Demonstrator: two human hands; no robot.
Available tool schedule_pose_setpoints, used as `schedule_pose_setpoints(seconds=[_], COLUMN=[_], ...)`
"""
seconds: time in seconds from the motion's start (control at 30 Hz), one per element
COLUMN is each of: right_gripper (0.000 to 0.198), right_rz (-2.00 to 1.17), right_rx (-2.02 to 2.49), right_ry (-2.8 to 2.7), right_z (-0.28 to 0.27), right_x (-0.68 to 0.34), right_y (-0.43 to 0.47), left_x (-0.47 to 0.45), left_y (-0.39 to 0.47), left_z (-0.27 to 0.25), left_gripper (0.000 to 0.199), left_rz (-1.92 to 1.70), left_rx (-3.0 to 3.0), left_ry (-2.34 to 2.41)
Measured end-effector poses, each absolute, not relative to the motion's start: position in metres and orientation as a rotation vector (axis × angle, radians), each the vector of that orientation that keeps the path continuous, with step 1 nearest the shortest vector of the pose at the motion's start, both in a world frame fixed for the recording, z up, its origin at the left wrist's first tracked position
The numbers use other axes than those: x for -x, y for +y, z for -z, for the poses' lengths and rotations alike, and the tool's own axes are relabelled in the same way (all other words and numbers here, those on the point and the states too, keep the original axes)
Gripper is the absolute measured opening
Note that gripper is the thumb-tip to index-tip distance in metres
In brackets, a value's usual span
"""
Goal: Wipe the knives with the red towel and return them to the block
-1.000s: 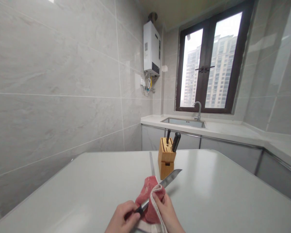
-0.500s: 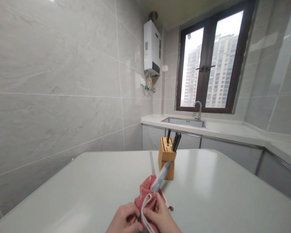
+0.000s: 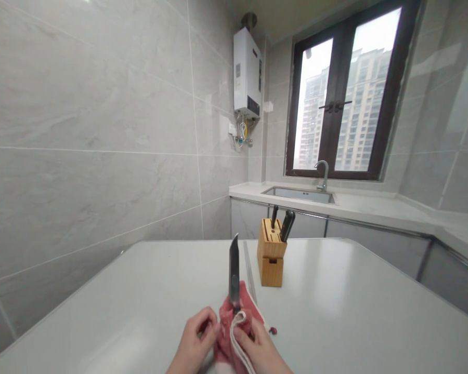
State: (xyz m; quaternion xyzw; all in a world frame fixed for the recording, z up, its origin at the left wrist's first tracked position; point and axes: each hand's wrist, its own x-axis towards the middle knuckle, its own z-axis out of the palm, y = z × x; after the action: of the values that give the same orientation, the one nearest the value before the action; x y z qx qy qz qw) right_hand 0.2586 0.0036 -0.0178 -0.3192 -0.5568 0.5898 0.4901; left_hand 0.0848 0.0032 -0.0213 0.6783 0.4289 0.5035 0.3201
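Note:
A kitchen knife points up and away from me, its blade bare and its handle mostly hidden in a red cloth with a white hem. My right hand is closed on the cloth, thumb pressed on the folded hem just below the blade. On the other side, my left hand has curled fingers, with thumb and fingertips pinched at the cloth's left edge. Beyond the hands, a wooden knife block stands upright on the white table; two black-handled knives stick out of its top.
Past the table, a counter holds a sink and a curved tap under a dark-framed window. A white water heater hangs in the corner. Grey tiled wall runs along the left.
The knife blade has swung left, from pointing at the block to standing nearly straight ahead, and its other face shows. My left hand has shifted slightly left and up. The block has not moved.

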Motion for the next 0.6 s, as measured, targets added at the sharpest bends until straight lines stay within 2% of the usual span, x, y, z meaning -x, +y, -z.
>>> schedule_pose_setpoints(seconds=[0.1,0.4,0.6], right_gripper=[0.049,0.046,0.044], right_rz=[-1.494,-1.656,-1.654], right_rx=[0.712,0.511,0.549], right_ry=[-1.342,-1.418,-1.435], right_z=[0.02,0.01,0.012], right_x=[-0.258,-0.255,-0.253], right_y=[0.005,-0.001,-0.002], left_x=[-0.085,-0.093,-0.094], left_y=[0.004,-0.004,-0.007], left_z=[0.016,0.008,0.001], left_gripper=[0.025,0.029,0.023], left_rz=[-1.348,-1.228,-1.21], left_rx=[-1.696,-1.677,-1.677], left_ry=[1.097,0.825,0.885])
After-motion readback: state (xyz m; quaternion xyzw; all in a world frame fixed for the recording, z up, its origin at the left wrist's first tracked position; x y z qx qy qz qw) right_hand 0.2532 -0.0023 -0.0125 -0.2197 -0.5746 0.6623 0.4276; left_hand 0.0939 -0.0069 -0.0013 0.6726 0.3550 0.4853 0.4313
